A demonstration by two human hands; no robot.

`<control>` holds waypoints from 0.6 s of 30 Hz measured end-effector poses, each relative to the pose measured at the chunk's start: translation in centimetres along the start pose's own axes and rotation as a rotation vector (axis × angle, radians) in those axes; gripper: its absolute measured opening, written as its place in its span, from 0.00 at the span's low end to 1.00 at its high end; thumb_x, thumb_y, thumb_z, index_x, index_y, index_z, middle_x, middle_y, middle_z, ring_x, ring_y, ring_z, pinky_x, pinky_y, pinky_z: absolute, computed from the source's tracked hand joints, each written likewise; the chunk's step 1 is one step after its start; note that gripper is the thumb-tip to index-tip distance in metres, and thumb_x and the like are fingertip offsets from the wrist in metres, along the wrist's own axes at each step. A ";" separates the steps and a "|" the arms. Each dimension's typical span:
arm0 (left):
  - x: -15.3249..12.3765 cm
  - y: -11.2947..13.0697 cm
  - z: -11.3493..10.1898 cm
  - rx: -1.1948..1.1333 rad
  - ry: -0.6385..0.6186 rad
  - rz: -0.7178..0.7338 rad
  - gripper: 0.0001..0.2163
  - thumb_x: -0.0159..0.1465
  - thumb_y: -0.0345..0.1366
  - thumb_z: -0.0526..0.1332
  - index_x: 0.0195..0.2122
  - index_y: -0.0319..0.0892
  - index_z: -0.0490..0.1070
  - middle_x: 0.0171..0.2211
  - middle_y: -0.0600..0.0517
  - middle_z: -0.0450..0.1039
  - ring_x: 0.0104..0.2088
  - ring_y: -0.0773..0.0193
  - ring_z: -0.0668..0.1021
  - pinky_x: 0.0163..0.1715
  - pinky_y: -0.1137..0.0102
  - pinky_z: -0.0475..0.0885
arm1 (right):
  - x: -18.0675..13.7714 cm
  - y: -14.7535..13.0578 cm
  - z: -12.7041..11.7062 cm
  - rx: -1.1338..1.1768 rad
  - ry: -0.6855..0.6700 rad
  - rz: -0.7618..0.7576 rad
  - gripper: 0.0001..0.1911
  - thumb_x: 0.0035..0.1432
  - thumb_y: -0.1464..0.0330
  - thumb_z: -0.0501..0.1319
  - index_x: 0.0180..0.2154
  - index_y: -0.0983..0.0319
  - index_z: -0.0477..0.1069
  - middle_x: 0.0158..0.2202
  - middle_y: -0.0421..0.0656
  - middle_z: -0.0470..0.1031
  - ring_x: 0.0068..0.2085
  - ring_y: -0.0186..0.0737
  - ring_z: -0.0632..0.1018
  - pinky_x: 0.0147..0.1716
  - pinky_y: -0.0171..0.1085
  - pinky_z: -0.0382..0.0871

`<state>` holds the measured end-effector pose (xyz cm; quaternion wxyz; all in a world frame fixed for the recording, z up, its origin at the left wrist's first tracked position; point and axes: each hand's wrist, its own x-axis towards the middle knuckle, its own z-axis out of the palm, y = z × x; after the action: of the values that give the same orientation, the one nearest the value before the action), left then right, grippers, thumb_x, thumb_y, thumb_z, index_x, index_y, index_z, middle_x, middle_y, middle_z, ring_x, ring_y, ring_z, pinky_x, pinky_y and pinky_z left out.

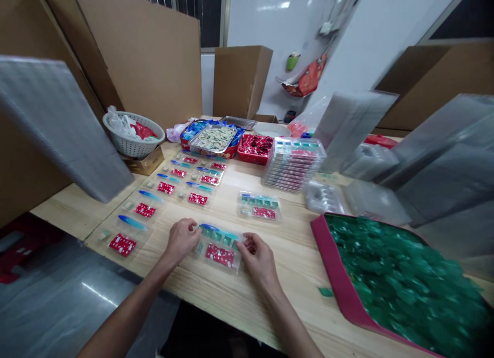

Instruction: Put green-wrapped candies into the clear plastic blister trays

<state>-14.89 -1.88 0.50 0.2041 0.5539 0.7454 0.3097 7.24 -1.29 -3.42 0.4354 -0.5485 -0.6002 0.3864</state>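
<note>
A clear plastic blister tray lies on the table before me, with a red patterned packet, a row of small green packets and a slim blue item in it. My left hand is closed with its fingertips at the tray's upper left corner. At the right edge, my right hand has its fingers curled against the tray; the exact grip is partly hidden. Just beyond lies another filled tray. To the left are rows of trays holding red packets and blue items.
A pink bin of green packets stands on the right. Behind are a stack of filled trays, a red tub of red packets and a metal tray of small pieces. Tall stacks of clear plastic flank both sides.
</note>
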 end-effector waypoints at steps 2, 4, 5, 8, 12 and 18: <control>-0.3 0.1 0.1 0.081 -0.025 0.021 0.03 0.53 0.31 0.61 0.28 0.40 0.75 0.27 0.52 0.74 0.27 0.65 0.73 0.33 0.70 0.66 | 0.1 0.4 -0.3 -0.108 -0.007 -0.019 0.17 0.51 0.60 0.60 0.39 0.65 0.70 0.26 0.42 0.72 0.24 0.37 0.72 0.25 0.36 0.67; -0.5 0.1 0.2 0.138 -0.053 0.028 0.04 0.55 0.31 0.60 0.29 0.40 0.74 0.27 0.51 0.74 0.28 0.64 0.74 0.33 0.71 0.65 | 0.0 0.7 -0.5 -0.195 -0.016 -0.039 0.16 0.54 0.61 0.58 0.41 0.66 0.69 0.27 0.43 0.73 0.24 0.38 0.73 0.25 0.36 0.68; -0.5 0.1 0.2 0.162 -0.064 0.025 0.05 0.56 0.31 0.59 0.30 0.40 0.74 0.27 0.51 0.74 0.28 0.64 0.75 0.32 0.71 0.65 | -0.1 0.7 -0.5 -0.246 -0.022 -0.064 0.16 0.55 0.62 0.57 0.41 0.65 0.69 0.28 0.43 0.73 0.25 0.39 0.74 0.27 0.37 0.68; -0.3 0.1 0.5 0.231 -0.086 0.011 0.04 0.56 0.31 0.59 0.30 0.41 0.74 0.26 0.51 0.75 0.30 0.62 0.75 0.33 0.71 0.64 | -0.6 0.4 -0.5 -0.450 -0.022 -0.195 0.13 0.58 0.64 0.54 0.41 0.64 0.70 0.30 0.45 0.75 0.29 0.40 0.75 0.30 0.37 0.67; -0.2 0.4 0.9 0.286 -0.097 0.002 0.04 0.55 0.29 0.59 0.25 0.42 0.71 0.26 0.51 0.74 0.33 0.60 0.76 0.34 0.70 0.63 | -1.5 -0.3 0.0 -0.711 0.019 -0.326 0.10 0.61 0.67 0.52 0.37 0.62 0.71 0.29 0.46 0.74 0.30 0.40 0.74 0.29 0.35 0.65; -1.8 0.9 1.7 0.151 -0.054 0.032 0.07 0.56 0.25 0.55 0.26 0.42 0.69 0.24 0.54 0.73 0.28 0.64 0.76 0.30 0.73 0.65 | -2.8 0.4 0.0 -0.570 0.097 -0.316 0.15 0.62 0.69 0.49 0.47 0.65 0.67 0.35 0.50 0.74 0.36 0.45 0.75 0.35 0.40 0.70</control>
<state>-12.65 -3.00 -0.15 0.1766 0.5877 0.7520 0.2407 7.43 -4.02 -4.13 0.3470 -0.5661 -0.7405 0.1039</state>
